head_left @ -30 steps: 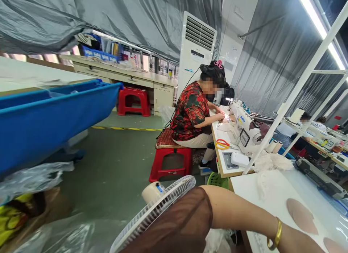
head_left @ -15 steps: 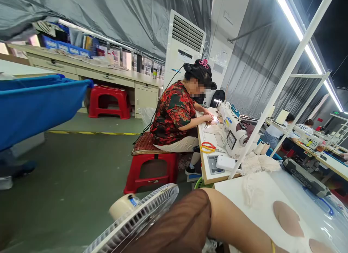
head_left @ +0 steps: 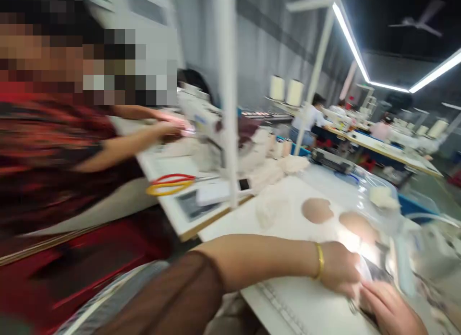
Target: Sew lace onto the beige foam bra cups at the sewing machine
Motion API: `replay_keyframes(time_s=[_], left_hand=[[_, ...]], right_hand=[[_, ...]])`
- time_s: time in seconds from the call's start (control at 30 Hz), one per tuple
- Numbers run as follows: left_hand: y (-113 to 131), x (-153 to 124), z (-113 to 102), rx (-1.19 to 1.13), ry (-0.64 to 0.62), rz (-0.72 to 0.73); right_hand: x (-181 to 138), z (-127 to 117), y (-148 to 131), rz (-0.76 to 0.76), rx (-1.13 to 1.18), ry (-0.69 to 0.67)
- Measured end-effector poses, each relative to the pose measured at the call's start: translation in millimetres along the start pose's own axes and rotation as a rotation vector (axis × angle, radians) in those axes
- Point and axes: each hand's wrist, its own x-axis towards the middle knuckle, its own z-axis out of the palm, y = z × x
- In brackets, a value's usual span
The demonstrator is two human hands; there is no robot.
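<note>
Hands worked close together at the near right of the white table [head_left: 288, 301]. Left hand [head_left: 340, 272], gold bangle [head_left: 319, 262] at the wrist, pressed on a pale piece under the machine lamp's glare; right hand [head_left: 387, 308] lay just beside it, fingers flat. Grip unclear through blur. Two tan cup pads [head_left: 317, 210] waited behind, apparently unsewn, so much seemed left. Piece's long axis not readable. Co-worker's hands [head_left: 169, 128] stayed at another machine, orange scissors [head_left: 173, 184] near.
</note>
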Motion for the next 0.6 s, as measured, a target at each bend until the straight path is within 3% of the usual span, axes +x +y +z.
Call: replay_keyframes(time_s=[0.03, 0.07, 0.2, 0.37, 0.6], left_hand=[[1, 7, 4, -0.017, -0.026, 0.101], [1, 13, 8, -0.024, -0.025, 0.202], [-6, 20, 20, -0.054, 0.143, 0.381], [-4, 18, 24, -0.041, 0.163, 0.406], [-2, 19, 17, -0.067, 0.152, 0.355]], right_hand=[[-12, -6, -2, -0.011, -0.025, -0.022], [-19, -11, -6, -0.127, -0.093, -0.068], [-16, -28, -29, -0.207, -0.323, -0.130], [-11, -37, -42, -0.259, -0.317, -0.131], [-16, -38, -38, -0.264, -0.284, -0.139]])
